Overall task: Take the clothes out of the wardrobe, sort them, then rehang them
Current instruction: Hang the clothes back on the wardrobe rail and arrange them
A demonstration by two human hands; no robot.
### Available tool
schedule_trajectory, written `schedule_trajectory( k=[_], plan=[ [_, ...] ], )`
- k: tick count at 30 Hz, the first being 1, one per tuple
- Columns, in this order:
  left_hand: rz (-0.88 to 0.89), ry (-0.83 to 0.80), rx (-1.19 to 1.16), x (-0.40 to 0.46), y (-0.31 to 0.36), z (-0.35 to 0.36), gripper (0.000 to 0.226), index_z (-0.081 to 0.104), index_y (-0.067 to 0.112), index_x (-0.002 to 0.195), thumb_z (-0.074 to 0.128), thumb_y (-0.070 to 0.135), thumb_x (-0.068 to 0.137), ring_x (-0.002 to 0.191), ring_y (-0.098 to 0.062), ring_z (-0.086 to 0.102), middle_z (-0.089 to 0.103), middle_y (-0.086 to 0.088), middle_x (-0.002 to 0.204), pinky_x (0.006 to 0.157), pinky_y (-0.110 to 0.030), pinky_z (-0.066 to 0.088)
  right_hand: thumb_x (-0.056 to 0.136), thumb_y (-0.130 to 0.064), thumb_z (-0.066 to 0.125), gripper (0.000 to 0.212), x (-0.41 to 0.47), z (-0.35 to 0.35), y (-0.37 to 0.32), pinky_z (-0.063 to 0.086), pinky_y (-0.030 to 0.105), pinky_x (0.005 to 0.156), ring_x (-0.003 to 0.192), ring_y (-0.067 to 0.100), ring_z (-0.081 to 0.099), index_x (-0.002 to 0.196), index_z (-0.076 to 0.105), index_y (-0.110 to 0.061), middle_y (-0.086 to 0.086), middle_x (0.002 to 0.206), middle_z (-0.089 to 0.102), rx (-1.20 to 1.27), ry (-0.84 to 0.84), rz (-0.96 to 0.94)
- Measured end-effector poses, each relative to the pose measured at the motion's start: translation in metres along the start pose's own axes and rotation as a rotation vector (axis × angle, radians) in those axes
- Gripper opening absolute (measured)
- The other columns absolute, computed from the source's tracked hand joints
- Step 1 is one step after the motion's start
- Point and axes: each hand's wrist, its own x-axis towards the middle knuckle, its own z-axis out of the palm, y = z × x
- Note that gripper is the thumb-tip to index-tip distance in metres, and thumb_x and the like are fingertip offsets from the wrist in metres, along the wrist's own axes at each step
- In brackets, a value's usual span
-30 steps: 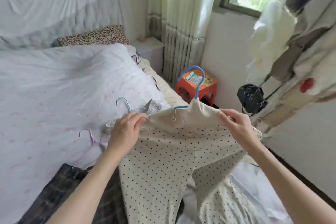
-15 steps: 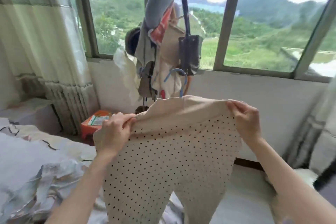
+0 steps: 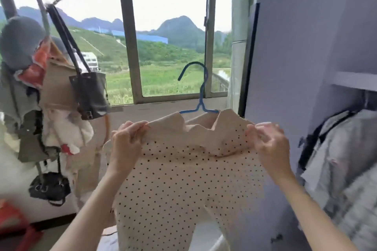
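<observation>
Two hands, left hand (image 3: 124, 144) and right hand (image 3: 271, 144), pinch the beige polka-dot cotton garment (image 3: 183, 179) at its shoulders, so the blue wire hanger (image 3: 201, 96) is kept level, probably for rehanging.

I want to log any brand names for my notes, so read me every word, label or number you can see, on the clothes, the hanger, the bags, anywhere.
No readable text anywhere in this view.
Dotted garment on the blue hanger: dots only, no label showing.
Dark bag on the rack: no legible mark.
Small black bag: blurred, nothing readable.
Wardrobe: plain surface.
</observation>
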Motion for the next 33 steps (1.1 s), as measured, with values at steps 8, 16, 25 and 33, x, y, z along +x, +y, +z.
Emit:
schedule_trajectory(
  k=[8, 16, 25, 33],
  plan=[
    [0.013, -0.22, -0.164, -0.008, 0.042, 0.105, 0.016, 0.07, 0.013, 0.101, 0.062, 0.013, 0.088, 0.086, -0.016, 0.054, 0.062, 0.012, 0.088, 0.079, -0.024, 0.04, 0.079, -0.078, 0.023, 0.076, 0.014, -0.09, 0.063, 0.04, 0.024, 0.074, 0.088, 0.014, 0.055, 0.1, 0.067, -0.019, -0.005, 0.093, 0.062, -0.387, -0.195, 0.026],
    [0.085, -0.495, -0.272, -0.02, 0.069, 0.202, 0.017, 0.071, 0.012, 0.102, 0.062, 0.014, 0.088, 0.096, -0.023, 0.053, 0.061, 0.011, 0.09, 0.092, -0.042, 0.042, 0.091, -0.043, 0.052, 0.022, -0.042, -0.156, 0.087, 0.035, 0.02, 0.052, 0.062, 0.004, 0.05, 0.084, 0.055, -0.023, -0.015, 0.066, 0.053, -0.574, -0.022, 0.281],
    [0.371, -1.077, -0.199, -0.095, 0.098, 0.297, 0.036, 0.049, 0.02, 0.133, 0.043, 0.027, 0.098, 0.117, -0.02, 0.051, 0.054, -0.001, 0.131, 0.089, -0.025, 0.038, 0.09, -0.046, 0.052, 0.04, -0.119, -0.213, 0.071, 0.024, 0.022, 0.046, 0.047, 0.005, 0.037, 0.061, 0.032, -0.026, -0.008, 0.051, 0.039, -0.938, 0.142, 0.659],
    [0.597, -1.298, -0.266, -0.146, 0.131, 0.335, 0.041, 0.039, 0.02, 0.14, 0.039, 0.025, 0.099, 0.134, -0.015, 0.034, 0.037, 0.001, 0.146, 0.103, -0.019, 0.024, 0.092, -0.035, 0.042, 0.034, -0.169, -0.24, 0.076, 0.031, 0.029, 0.054, 0.059, 0.019, 0.045, 0.065, 0.037, -0.016, -0.002, 0.062, 0.044, -0.759, 0.418, 1.295]
  ],
)
